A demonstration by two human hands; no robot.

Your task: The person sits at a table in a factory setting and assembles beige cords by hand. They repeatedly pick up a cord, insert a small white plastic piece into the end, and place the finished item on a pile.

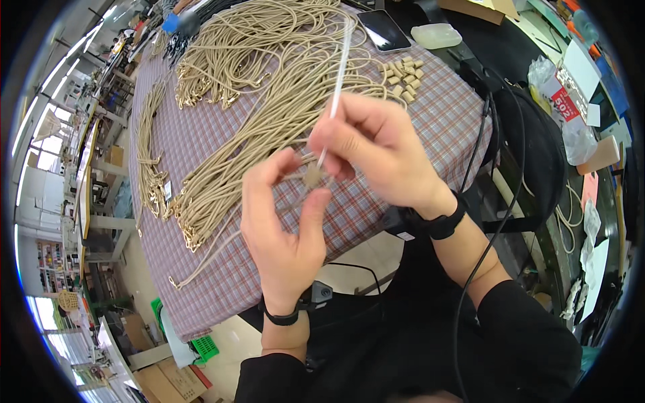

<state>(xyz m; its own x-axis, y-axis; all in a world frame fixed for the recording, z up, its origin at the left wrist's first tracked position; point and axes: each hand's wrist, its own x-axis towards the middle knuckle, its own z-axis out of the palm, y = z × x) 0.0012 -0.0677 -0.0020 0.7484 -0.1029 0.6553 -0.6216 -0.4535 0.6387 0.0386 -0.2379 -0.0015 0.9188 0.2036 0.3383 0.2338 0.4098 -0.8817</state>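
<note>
Above the near side of the table, my left hand point(282, 232) pinches a small tan cylinder point(312, 176) between thumb and fingers; motion blurs it. A tan cord point(215, 257) trails beside this hand to a small metal clasp on the cloth. Close by, my right hand point(379, 151) grips a thin white stick point(344, 64), its upper part pointing up and away, its lower end beside the cylinder. Whether the stick's tip enters the cylinder I cannot tell. Similar tan cylinders point(405, 75) lie in a loose group beyond my right hand.
Large bundles of tan cords point(248, 144) with metal clasps spread over the plaid tablecloth point(218, 305). A phone point(383, 31) and a pale translucent object point(436, 36) lie at the far edge. A black cable point(505, 221) hangs across my right forearm.
</note>
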